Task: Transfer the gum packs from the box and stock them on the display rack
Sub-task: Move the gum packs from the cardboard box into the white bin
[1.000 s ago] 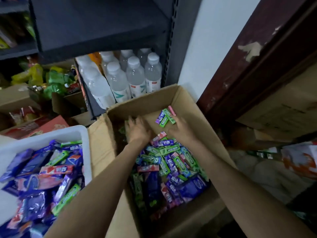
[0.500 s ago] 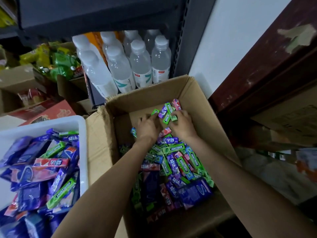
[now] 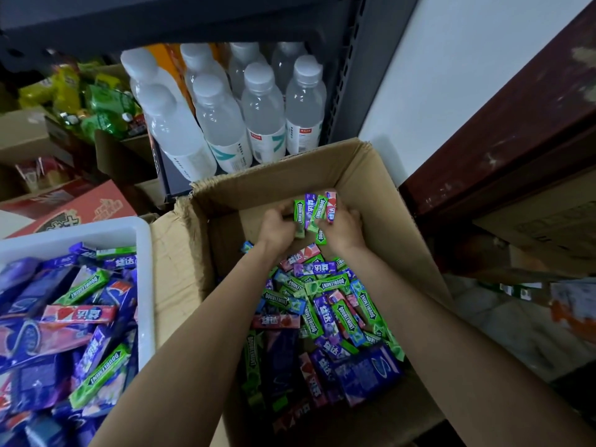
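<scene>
So both hands are bunched around a little fan of gum packs [image 3: 314, 211] over the far end of the cardboard box [image 3: 380, 201]. The left hand [image 3: 278, 224] has its fingers curled onto the left side of the bundle, right on a green Doublemint stick, and the right hand [image 3: 343, 227] curls round the right side, next to the pink pack. Between them there's a purple pack and another green one, all standing roughly upright, with one more green stick poking out below the grip. Can't tell exactly how many packs each hand has hold of, they're squeezed together.

Right under the wrists and back toward the person, the box floor is covered in a loose pile of gum [image 3: 325, 311], green, purple, pink and some bigger blue packs, all jumbled.

Left of the grip, outside the box, sits a white plastic tub [image 3: 143, 269] heaped with the same kind of packs. Beyond the grip, past the box's far wall, a row of clear water bottles [image 3: 263, 114] with white caps stands on the bottom of a dark metal shelf [image 3: 346, 79]. Off to the right there's a dark red wooden panel [image 3: 503, 150].
</scene>
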### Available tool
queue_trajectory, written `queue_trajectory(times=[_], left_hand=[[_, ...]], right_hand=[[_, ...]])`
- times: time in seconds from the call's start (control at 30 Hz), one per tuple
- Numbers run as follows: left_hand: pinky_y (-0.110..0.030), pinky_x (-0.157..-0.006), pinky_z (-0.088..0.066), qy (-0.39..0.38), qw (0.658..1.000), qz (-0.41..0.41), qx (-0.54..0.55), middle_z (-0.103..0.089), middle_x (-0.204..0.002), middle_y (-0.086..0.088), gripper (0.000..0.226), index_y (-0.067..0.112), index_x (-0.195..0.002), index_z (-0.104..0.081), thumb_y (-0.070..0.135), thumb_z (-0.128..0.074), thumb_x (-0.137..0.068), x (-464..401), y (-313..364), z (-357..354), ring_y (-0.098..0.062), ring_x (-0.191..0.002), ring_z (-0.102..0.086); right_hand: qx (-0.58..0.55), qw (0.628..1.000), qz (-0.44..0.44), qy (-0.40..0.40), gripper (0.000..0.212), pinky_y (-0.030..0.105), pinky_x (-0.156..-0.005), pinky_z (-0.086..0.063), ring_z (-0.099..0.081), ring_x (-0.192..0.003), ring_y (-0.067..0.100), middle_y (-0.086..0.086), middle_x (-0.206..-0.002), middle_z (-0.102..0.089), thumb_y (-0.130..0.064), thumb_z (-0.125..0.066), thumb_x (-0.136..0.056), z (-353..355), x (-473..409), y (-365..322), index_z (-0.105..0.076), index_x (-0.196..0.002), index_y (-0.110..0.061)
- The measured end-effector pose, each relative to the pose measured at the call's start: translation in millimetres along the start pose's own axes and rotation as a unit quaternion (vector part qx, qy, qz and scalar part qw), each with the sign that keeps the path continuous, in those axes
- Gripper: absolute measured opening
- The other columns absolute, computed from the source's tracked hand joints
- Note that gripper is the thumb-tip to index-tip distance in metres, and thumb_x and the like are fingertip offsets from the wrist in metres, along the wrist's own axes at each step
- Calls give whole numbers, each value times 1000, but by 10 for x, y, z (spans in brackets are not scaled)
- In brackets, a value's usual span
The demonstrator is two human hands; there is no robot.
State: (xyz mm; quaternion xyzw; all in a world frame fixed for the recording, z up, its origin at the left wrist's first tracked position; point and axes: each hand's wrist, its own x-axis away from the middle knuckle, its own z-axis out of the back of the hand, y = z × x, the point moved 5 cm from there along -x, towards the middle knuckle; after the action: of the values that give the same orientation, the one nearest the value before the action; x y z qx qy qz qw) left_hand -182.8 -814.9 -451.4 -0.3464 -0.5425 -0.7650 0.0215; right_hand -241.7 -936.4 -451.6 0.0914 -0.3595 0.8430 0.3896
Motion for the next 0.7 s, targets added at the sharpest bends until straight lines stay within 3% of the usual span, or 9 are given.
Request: queue_trajectory(times=[0.07, 0.2, 0.3, 0.33, 0.4, 0.47, 0.57, 0.6, 0.7], left_hand=[[-30, -75, -52, 2, 1000, 11, -4, -65, -112, -4, 42, 9, -121, -58, -12, -48, -86, -9, -21, 22, -21, -100, -61], [-44, -92, -52, 9, 1000, 22, -18, -64, -115, -6, 37, 4, -124, -57, -6, -54, -88, 5, -41, 60, -26, -106, -62], [-47, -85, -55, 3, 999, 36, -19, -65, -113, -6, 30, 3, -116, -59, -1, -62, -87, 9, -72, 63, -28, -97, -65], [-47, -81, -56, 4, 999, 42, -12, -67, -109, -10, 25, 4, -110, -60, 0, -64, -86, 24, -76, 59, -30, -91, -67], [-47, -74, -57, 19, 999, 43, -10, -68, -99, -14, 20, 11, -100, -59, -1, -64, -85, 61, -40, 54, -32, -83, -68], [-49, -73, -57, 32, 999, 30, -32, -67, -99, -17, 28, 15, -107, -56, -2, -63, -86, 78, 30, 47, -30, -81, -65], [-46, -76, -56, 36, 998, 38, -22, -64, -98, -12, 40, 10, -121, -53, -2, -64, -85, 83, 70, 47, -24, -82, -61], [-45, -77, -55, 37, 998, 48, -9, -64, -98, -11, 37, 10, -118, -55, -2, -64, -85, 90, 59, 56, -24, -82, -61], [-39, -79, -55, 35, 997, 66, 32, -67, -106, -16, 27, 13, -103, -58, -4, -64, -84, 139, -21, 71, -25, -86, -63]], right_hand=[[16, 1000, -8, -11, 48, 38, -100, -36, -41, -119, 38, 24, -122, -55, -29, -61, -89, -13, -38, -20, -49, -127, -2], [-9, 999, -7, -44, 35, 34, -75, -42, -59, -98, 33, 20, -99, -66, -32, -64, -87, 22, -48, -23, -64, -95, 2], [-57, 996, -6, -70, 28, 31, -61, -36, -53, -76, 25, 11, -73, -58, -26, -65, -87, 51, 28, -1, -57, -66, -10], [-68, 995, -4, -72, 26, 32, -63, -40, -55, -76, 28, 13, -73, -60, -23, -66, -87, 61, 51, 1, -59, -66, -10], [-118, 990, -10, -71, 19, 44, -81, -50, -61, -86, 35, 22, -88, -66, -15, -66, -87, 70, 78, -2, -61, -71, -5], [-211, 973, -41, -87, 22, 45, -90, -50, -61, -88, 32, 22, -95, -63, -5, -63, -87, 60, 122, -19, -54, -68, -12], [-265, 958, -63, -88, 8, 38, -87, -51, -60, -92, 26, 17, -103, -60, -1, -61, -87, 49, 160, -20, -60, -95, 1], [-272, 956, -70, -84, 21, 39, -87, -51, -61, -96, 27, 16, -105, -62, -2, -62, -87, 55, 167, 0, -59, -106, 6], [-288, 949, -87, -96, 15, 34, -81, -51, -62, -84, 22, 11, -90, -63, -3, -61, -88, 35, 227, 66, -61, -102, 4]])
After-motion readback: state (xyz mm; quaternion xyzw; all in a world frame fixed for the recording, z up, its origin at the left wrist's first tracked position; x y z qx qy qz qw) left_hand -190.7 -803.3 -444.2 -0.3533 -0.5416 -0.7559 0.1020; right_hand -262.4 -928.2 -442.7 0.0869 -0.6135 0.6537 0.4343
